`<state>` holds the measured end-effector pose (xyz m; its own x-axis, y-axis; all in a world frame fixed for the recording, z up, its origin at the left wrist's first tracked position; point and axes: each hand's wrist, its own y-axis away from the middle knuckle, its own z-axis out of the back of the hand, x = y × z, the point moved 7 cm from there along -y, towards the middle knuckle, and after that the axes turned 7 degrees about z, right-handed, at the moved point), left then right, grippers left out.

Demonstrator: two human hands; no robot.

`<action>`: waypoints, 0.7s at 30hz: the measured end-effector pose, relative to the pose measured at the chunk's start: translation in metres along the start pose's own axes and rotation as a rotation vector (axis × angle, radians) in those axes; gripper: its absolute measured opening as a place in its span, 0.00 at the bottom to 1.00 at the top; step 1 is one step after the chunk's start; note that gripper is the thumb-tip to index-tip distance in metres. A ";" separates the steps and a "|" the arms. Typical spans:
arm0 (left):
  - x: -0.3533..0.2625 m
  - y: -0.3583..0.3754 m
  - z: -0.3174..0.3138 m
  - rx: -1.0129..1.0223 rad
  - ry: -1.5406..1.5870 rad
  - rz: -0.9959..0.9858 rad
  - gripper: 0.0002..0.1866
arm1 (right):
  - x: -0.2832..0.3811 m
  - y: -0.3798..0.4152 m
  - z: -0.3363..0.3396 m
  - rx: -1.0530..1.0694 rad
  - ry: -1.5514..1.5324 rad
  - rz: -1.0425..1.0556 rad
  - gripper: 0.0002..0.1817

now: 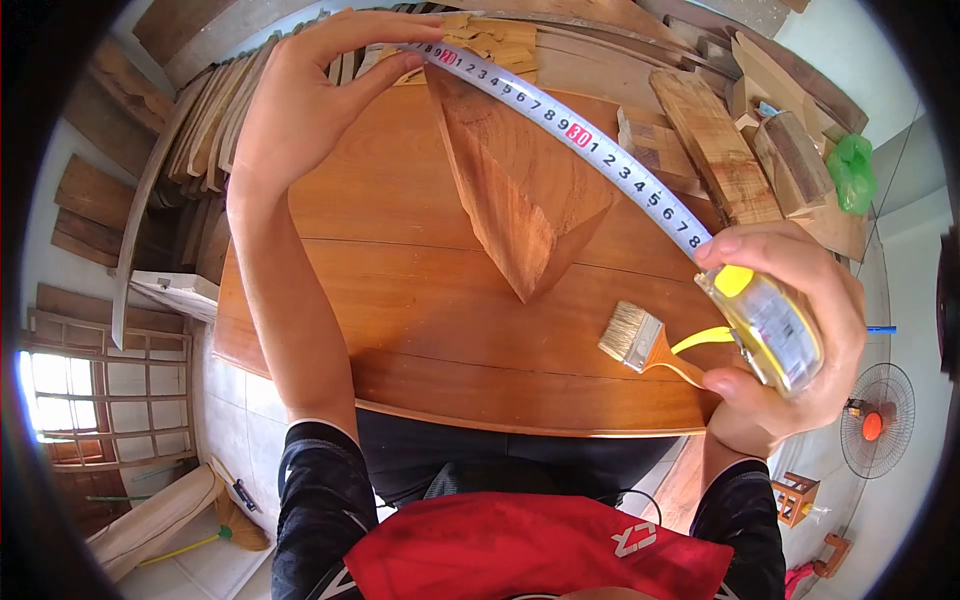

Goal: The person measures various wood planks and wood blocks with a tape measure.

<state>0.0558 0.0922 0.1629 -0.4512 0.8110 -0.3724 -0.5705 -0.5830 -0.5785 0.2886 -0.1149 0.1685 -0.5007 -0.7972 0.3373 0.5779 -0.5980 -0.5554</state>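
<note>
My right hand (800, 310) grips the clear and yellow case of a tape measure (765, 325), its thumb by the yellow button. From the case the white blade (580, 135) arches up and left, with red marks at 20 and 30. Between thumb and fingers, my left hand (330, 95) pinches the blade near the 18 mark; the end beyond is hidden. Beneath the blade, a block of brown wood (530, 180) with a pointed near corner rests on the table. A paintbrush (645, 340) with an orange handle lies on the table beside my right hand.
The polished wooden table (400, 330) spans the middle. Planks (710, 140) and a wood chunk (795, 160) sit at the back right, near a green plastic bag (852, 172). Boards (215, 130) lean in a row at the left. A fan (875, 420) stands at the right.
</note>
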 end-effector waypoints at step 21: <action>0.006 0.010 -0.022 0.264 0.196 0.178 0.37 | -0.002 0.011 0.001 -0.280 -0.133 -0.244 0.61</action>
<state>0.0625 0.0924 0.1384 -0.4339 0.6750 -0.5968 -0.6639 -0.6873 -0.2947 0.2964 -0.1205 0.1623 -0.5029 -0.6490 0.5708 0.2444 -0.7403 -0.6263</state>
